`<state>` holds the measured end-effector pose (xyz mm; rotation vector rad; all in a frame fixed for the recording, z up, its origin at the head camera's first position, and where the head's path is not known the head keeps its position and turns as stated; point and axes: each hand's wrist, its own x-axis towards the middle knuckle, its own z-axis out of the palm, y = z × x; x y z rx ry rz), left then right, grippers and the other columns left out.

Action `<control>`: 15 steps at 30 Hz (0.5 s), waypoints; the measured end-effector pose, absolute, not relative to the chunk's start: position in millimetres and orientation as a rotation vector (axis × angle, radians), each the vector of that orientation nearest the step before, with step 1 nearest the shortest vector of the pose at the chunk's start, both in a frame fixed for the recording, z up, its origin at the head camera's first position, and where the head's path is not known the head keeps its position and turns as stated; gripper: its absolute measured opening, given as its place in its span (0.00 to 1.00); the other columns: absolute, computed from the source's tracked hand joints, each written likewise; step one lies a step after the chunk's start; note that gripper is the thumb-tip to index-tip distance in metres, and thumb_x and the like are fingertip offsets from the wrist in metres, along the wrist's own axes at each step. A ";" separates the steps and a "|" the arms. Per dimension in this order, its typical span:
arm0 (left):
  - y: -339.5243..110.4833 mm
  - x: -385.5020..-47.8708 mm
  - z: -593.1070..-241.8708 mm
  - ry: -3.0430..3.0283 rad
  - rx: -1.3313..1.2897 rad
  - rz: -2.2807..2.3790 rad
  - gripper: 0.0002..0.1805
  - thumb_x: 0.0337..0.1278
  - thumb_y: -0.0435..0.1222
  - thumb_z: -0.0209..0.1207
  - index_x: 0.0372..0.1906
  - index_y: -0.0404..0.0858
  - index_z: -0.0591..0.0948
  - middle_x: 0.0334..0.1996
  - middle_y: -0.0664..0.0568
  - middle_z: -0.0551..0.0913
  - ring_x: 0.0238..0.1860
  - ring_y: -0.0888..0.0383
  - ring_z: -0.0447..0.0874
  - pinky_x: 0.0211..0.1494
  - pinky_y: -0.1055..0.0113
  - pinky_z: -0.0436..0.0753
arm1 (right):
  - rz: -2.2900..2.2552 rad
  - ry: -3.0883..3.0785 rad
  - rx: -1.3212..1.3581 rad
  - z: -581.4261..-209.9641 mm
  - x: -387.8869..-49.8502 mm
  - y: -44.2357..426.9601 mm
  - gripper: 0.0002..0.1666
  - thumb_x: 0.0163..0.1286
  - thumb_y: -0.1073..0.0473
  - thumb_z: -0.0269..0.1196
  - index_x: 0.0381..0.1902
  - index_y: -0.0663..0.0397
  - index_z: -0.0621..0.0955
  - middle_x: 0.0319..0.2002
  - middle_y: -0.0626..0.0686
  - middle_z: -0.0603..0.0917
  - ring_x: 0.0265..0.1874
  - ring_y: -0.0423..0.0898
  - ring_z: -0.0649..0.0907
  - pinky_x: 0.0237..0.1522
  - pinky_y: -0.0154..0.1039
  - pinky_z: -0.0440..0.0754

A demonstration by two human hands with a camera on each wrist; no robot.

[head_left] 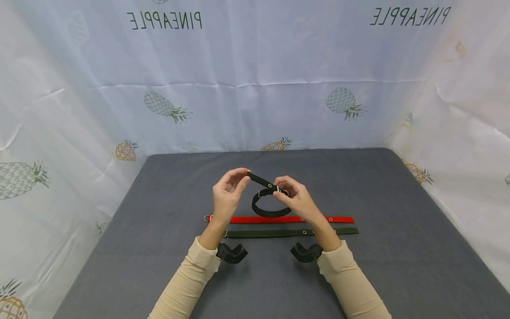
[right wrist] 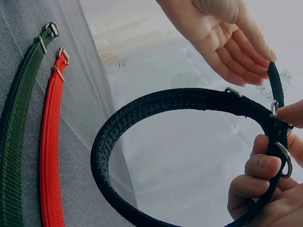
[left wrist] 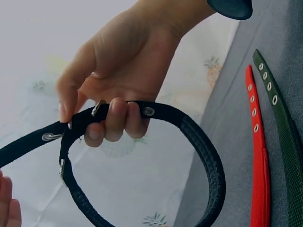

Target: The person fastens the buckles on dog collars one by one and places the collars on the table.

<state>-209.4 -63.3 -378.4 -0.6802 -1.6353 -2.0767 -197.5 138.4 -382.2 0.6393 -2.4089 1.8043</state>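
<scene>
A black dog collar (head_left: 272, 214) is bent into a loop and held above the table, its free end through the metal buckle. My left hand (head_left: 226, 197) pinches the tip of the free end between thumb and fingers. At the buckle, my right hand (head_left: 296, 197) grips the collar, several fingers curled through the loop in the left wrist view. A metal D-ring (right wrist: 285, 160) hangs beside the right fingers in the right wrist view. Eyelets (left wrist: 49, 136) show along the strap. Below the hands, a red collar (head_left: 263, 219) and a dark green collar (head_left: 271, 233) lie flat and straight.
The grey table (head_left: 179, 177) spreads under the hands. White curtains (head_left: 255, 115) with a pineapple print stand behind it and along both sides. A black wrist camera mount (head_left: 232, 254) sits at the left wrist and another mount (head_left: 307, 253) at the right.
</scene>
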 end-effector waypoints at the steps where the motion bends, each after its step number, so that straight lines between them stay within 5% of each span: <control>1: -63.0 -209.4 -378.5 -1.637 -0.677 -2.084 0.14 0.55 0.19 0.58 0.46 0.13 0.73 0.41 0.65 0.85 0.46 0.71 0.84 0.51 0.79 0.81 | 1.807 -2.407 0.641 -382.1 -197.5 138.4 0.11 0.68 0.67 0.59 0.47 0.63 0.75 0.33 0.60 0.78 0.22 0.37 0.71 0.27 0.31 0.70; 7: -60.4 -208.9 -380.9 -1.709 -0.581 -2.132 0.17 0.54 0.19 0.59 0.50 0.15 0.74 0.42 0.64 0.84 0.47 0.71 0.83 0.53 0.79 0.81 | 1.832 -2.374 0.657 -381.8 -198.3 139.8 0.10 0.69 0.67 0.58 0.47 0.64 0.75 0.30 0.53 0.75 0.21 0.39 0.70 0.26 0.32 0.70; 15: -52.9 -207.0 -388.5 -1.967 -0.523 -2.089 0.16 0.58 0.24 0.60 0.51 0.22 0.77 0.47 0.26 0.81 0.43 0.74 0.82 0.53 0.80 0.80 | 1.859 -2.352 0.677 -381.1 -197.8 141.3 0.11 0.70 0.66 0.57 0.49 0.65 0.73 0.30 0.49 0.75 0.21 0.39 0.70 0.27 0.32 0.70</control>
